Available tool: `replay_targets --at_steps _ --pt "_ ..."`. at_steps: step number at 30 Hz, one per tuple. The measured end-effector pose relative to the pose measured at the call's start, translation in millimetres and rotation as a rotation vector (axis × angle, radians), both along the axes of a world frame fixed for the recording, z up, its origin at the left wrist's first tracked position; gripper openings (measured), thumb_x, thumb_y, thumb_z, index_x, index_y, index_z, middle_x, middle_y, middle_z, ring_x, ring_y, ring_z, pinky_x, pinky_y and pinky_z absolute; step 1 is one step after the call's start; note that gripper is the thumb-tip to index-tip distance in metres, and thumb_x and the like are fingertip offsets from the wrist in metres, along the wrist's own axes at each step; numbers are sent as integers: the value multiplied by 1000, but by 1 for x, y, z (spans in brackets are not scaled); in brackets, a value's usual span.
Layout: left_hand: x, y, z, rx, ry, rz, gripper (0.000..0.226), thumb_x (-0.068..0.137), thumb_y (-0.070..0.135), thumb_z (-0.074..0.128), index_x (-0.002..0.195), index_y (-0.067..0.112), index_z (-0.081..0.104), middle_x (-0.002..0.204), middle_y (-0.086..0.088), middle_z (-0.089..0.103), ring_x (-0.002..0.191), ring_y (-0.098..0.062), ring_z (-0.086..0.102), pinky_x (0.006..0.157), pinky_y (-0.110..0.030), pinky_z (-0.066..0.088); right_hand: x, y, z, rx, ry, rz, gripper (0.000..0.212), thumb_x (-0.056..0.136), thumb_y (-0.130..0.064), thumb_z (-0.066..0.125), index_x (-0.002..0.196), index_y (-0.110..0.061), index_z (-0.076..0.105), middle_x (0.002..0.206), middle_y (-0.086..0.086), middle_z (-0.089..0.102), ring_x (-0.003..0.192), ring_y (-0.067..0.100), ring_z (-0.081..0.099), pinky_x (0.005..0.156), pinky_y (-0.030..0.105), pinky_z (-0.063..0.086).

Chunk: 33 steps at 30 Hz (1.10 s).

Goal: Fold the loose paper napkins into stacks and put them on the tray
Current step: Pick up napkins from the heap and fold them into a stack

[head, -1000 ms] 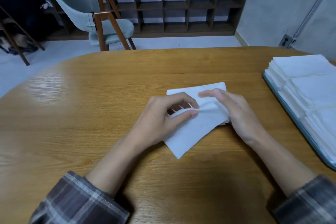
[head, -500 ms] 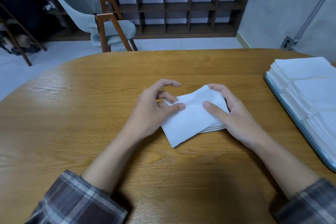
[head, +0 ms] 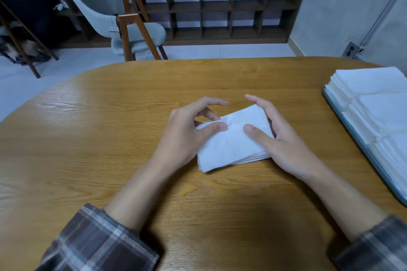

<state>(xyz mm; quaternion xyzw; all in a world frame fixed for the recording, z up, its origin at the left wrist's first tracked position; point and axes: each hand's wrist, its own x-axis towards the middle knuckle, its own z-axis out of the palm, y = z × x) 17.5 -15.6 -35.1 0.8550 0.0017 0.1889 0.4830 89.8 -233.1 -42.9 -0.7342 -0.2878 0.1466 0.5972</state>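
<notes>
A small stack of folded white paper napkins (head: pixel 231 145) lies on the wooden table (head: pixel 110 138) in front of me. My left hand (head: pixel 189 132) holds its left edge, thumb on top and fingers curled at the far corner. My right hand (head: pixel 279 138) cups the right edge, thumb pressing on the top sheet and fingers along the far side. A grey-blue tray (head: pixel 361 145) at the right edge carries several stacks of folded white napkins (head: pixel 378 108).
Beyond the far table edge stand a grey chair with wooden legs (head: pixel 123 26) and a dark open shelf unit (head: pixel 220 4) against the wall. A wall socket (head: pixel 351 49) sits at the right.
The top napkin was folded over and laid flat onto the stack. Both hands shifted from pinching the sheet to holding the stack's sides.
</notes>
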Motion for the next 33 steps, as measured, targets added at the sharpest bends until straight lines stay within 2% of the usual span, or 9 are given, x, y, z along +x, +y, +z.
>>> replay_targets --at_steps 5,9,13,18,23,25,27,30,33 --pt "0 -4 0 39 -34 33 44 91 26 82 130 39 67 88 15 72 93 -8 65 69 -34 50 2 0 -1 13 5 -13 52 105 -23 63 147 -50 48 131 -8 65 120 13 65 100 30 55" --pt "2 0 -3 -46 38 2 52 88 39 84 134 44 61 93 11 71 101 -9 66 83 -40 53 5 -1 -3 59 54 -56 51 105 -21 63 143 -52 51 135 -4 66 123 17 65 108 44 53" --pt "3 3 0 -130 21 20 53 88 17 86 133 33 64 90 0 70 92 -7 64 66 -17 45 6 -2 -2 112 100 -78 52 104 -15 62 145 -46 52 131 1 69 121 23 66 103 37 55" --pt "1 -1 -2 -52 -30 40 52 88 18 85 131 38 64 92 6 70 95 -15 66 73 -39 54 6 -2 -2 71 75 -74 51 104 -23 64 143 -53 51 129 -4 69 118 19 67 98 33 56" --pt "2 -2 -7 -26 -71 183 49 90 23 84 133 32 62 95 8 66 75 -14 60 71 -22 49 7 -3 -1 157 117 -84 55 102 -14 65 145 -46 52 126 5 71 112 23 70 88 30 60" --pt "3 -4 -9 -92 3 229 47 95 37 76 138 34 58 111 6 64 89 -10 64 82 -21 51 8 -4 3 303 255 -70 56 101 -11 64 145 -44 54 122 6 73 107 24 72 81 31 61" --pt "4 -7 -7 -295 149 131 48 99 59 60 143 42 52 125 4 66 108 -11 68 101 -35 54 10 -7 6 403 350 -72 57 101 -9 62 145 -44 54 122 2 75 106 23 74 78 32 62" --pt "2 -11 -2 -545 269 -98 49 95 80 41 140 63 46 141 11 64 127 -15 65 110 -51 51 11 -6 1 310 237 -116 58 103 -12 62 145 -50 50 142 -3 64 125 22 68 102 45 58" --pt "-1 -13 1 -523 230 -175 46 101 61 52 145 64 38 137 7 67 121 -14 69 107 -44 54 12 -6 -5 98 10 -190 55 105 -20 62 143 -56 44 153 -14 51 140 14 53 118 51 43"
